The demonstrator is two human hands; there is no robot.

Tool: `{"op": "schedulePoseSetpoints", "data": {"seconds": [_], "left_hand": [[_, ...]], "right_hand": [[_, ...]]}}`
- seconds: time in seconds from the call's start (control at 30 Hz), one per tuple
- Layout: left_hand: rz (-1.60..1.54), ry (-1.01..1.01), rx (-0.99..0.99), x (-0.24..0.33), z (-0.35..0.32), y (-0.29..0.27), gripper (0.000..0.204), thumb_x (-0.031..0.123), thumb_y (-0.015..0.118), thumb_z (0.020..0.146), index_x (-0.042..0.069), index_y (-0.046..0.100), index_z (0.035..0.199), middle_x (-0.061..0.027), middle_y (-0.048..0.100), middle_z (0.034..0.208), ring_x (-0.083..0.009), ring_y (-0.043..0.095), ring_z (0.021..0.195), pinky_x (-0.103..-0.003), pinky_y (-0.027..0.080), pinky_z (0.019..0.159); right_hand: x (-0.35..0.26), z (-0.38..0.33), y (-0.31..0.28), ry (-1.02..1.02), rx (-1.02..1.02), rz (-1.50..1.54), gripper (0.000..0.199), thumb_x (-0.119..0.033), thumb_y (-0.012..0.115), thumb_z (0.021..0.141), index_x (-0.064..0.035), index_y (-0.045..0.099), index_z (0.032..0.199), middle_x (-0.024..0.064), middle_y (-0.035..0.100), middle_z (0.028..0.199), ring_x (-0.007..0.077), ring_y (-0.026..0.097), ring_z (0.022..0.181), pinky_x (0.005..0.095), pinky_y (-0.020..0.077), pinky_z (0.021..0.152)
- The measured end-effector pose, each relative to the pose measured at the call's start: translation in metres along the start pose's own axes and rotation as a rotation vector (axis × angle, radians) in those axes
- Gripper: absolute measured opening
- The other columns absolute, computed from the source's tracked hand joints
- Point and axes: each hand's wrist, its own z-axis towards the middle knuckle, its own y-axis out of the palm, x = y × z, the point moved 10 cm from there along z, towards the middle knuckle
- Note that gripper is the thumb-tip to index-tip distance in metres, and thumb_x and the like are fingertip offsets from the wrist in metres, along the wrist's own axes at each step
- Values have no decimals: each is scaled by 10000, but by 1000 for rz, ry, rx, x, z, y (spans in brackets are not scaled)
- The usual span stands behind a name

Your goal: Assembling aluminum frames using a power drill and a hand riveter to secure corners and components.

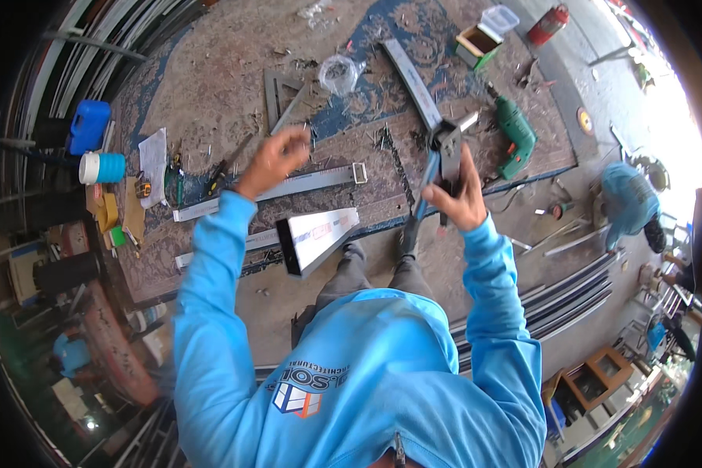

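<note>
My left hand (279,161) is above the bench with its fingers curled together; whatever they may hold is hidden. Below it lies a long pale metal profile (288,186). My right hand (462,195) grips a dark metal hand tool with a blue handle (449,150), whose exact kind I cannot make out. Behind that tool, another long profile (408,78) stretches away across the bench. Between my forearms a box-shaped metal profile (324,236) rises toward me, its dark end turned to the left.
A green power drill (515,136) lies right of my right hand. Farther off are a triangular square (282,100), a clear plastic bag (340,74) and an open green box (477,47). A blue-and-white jug (103,168) stands left. Another person (630,201) bends down at the right.
</note>
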Motion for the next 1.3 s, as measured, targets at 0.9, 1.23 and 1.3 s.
{"op": "schedulePoseSetpoints", "data": {"seconds": [0.9,1.23,1.3], "left_hand": [[577,382,78,-96,-68,175,539,317,860,704,118,620,1143,-91,635,1032,-297,629,908,-429,498,785],[606,377,11,-93,-68,178,544,305,830,759,105,590,1204,-106,624,1072,-306,621,961,-448,493,811],[539,311,-25,-96,-67,178,403,289,716,845,83,601,1172,-127,581,1116,-319,563,1054,-475,449,921]], "right_hand": [[271,-125,83,870,-260,427,626,-559,475,1017,16,541,1256,192,698,1022,310,730,894,430,632,763],[262,-124,93,978,-259,555,640,-592,521,980,-8,573,1238,170,694,996,301,725,866,440,617,735],[263,-116,94,993,-333,432,457,-428,686,941,-14,637,1127,143,689,943,269,714,811,424,607,703]]}}
